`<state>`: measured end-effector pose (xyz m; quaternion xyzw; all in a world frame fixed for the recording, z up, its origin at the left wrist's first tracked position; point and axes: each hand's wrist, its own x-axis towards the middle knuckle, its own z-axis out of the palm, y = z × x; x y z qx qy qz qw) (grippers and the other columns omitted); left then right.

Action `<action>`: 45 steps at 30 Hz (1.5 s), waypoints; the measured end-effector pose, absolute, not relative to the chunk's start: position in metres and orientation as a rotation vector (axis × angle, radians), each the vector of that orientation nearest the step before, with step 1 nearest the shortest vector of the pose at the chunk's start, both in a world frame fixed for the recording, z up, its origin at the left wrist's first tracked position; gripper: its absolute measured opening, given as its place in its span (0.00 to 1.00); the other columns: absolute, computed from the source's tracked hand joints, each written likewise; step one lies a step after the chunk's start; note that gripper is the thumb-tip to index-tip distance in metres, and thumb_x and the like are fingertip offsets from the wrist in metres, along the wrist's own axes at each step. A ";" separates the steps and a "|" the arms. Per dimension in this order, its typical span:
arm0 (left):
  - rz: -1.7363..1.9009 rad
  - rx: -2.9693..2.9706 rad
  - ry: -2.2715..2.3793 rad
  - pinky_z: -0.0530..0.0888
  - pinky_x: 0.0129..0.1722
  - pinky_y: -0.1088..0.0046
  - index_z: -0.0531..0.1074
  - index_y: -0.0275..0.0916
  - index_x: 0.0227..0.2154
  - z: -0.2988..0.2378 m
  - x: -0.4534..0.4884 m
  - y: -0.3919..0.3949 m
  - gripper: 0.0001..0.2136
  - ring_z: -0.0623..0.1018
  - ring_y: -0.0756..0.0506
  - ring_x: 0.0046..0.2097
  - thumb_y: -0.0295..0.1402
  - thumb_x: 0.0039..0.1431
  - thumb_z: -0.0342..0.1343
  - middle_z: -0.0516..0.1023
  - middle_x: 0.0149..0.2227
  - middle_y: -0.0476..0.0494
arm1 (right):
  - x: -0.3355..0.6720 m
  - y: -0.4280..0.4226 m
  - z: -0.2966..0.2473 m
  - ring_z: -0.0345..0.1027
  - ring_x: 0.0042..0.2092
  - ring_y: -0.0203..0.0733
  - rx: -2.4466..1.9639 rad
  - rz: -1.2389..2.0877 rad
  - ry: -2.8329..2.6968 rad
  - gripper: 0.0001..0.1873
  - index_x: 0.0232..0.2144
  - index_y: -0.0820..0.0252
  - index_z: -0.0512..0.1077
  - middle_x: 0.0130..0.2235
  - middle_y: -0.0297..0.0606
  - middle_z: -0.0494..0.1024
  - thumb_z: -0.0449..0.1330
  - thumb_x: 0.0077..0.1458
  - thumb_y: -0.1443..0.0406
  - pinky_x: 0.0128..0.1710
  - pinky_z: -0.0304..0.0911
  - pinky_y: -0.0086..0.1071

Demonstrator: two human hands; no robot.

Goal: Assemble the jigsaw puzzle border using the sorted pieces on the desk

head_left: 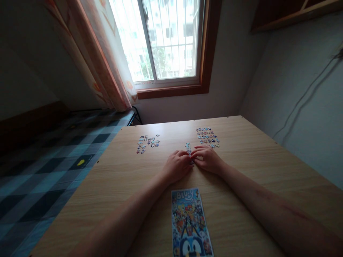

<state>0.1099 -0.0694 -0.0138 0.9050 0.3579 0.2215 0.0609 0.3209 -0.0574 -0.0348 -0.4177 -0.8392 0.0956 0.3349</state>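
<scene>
A narrow strip of joined jigsaw puzzle pieces (188,146) lies on the wooden table between my hands. My left hand (177,166) is at its left side, fingers curled and closed against the pieces. From the right, my right hand (208,159) reaches in with its thumb and fingers pinched at the strip's edge. The fingertips of both hands nearly meet there and hide part of the strip. Which single piece each hand grips is too small to make out. Below the hands lies a picture sheet (190,221) with the word "Bluey" and a blue cartoon dog.
Loose jigsaw pieces (154,142) are scattered on the table's left side. More pieces lie in rows (205,133) beyond my right hand. A bed with a checked cover (53,142) stands along the left of the table (112,200). Behind are a window and a curtain (93,53).
</scene>
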 end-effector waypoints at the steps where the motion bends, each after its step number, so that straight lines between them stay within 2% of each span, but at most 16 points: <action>1: 0.656 2.744 1.083 0.71 0.54 0.60 0.77 0.41 0.39 -0.014 0.110 -0.070 0.06 0.75 0.41 0.49 0.33 0.58 0.60 0.77 0.48 0.41 | 0.321 -0.057 -0.035 0.71 0.54 0.47 -1.090 0.252 -2.188 0.09 0.33 0.49 0.81 0.41 0.32 0.83 0.63 0.52 0.69 0.59 0.59 0.46; 6: 0.727 2.728 1.005 0.72 0.54 0.60 0.79 0.43 0.39 -0.012 0.106 -0.069 0.06 0.75 0.43 0.49 0.35 0.62 0.59 0.79 0.47 0.43 | 0.322 -0.058 -0.033 0.70 0.54 0.47 -1.083 0.245 -2.200 0.08 0.32 0.50 0.81 0.41 0.33 0.83 0.63 0.53 0.68 0.58 0.59 0.45; 13: 0.753 2.735 0.917 0.73 0.53 0.64 0.81 0.48 0.40 -0.014 0.103 -0.067 0.08 0.74 0.45 0.49 0.33 0.65 0.56 0.80 0.49 0.47 | 0.322 -0.058 -0.031 0.71 0.54 0.47 -1.080 0.249 -2.208 0.08 0.33 0.49 0.81 0.41 0.31 0.83 0.63 0.54 0.68 0.58 0.59 0.46; 21: 0.709 2.805 0.987 0.74 0.49 0.64 0.81 0.46 0.40 -0.010 0.110 -0.071 0.10 0.75 0.44 0.47 0.32 0.65 0.54 0.81 0.46 0.47 | 0.321 -0.057 -0.031 0.71 0.54 0.46 -1.080 0.282 -2.200 0.07 0.33 0.50 0.81 0.42 0.30 0.83 0.63 0.54 0.68 0.58 0.60 0.45; 32: 0.766 2.839 0.822 0.75 0.48 0.66 0.81 0.43 0.41 -0.015 0.108 -0.069 0.11 0.78 0.46 0.43 0.30 0.66 0.53 0.83 0.44 0.47 | 0.322 -0.056 -0.032 0.72 0.52 0.45 -1.037 0.249 -2.200 0.08 0.32 0.50 0.81 0.40 0.31 0.83 0.63 0.53 0.69 0.58 0.62 0.43; 45: 0.718 2.884 0.762 0.76 0.48 0.65 0.81 0.45 0.43 -0.010 0.105 -0.072 0.13 0.77 0.45 0.45 0.29 0.67 0.51 0.82 0.44 0.47 | 0.322 -0.056 -0.032 0.72 0.52 0.45 -1.053 0.233 -2.195 0.07 0.32 0.50 0.81 0.40 0.32 0.83 0.64 0.53 0.68 0.58 0.61 0.43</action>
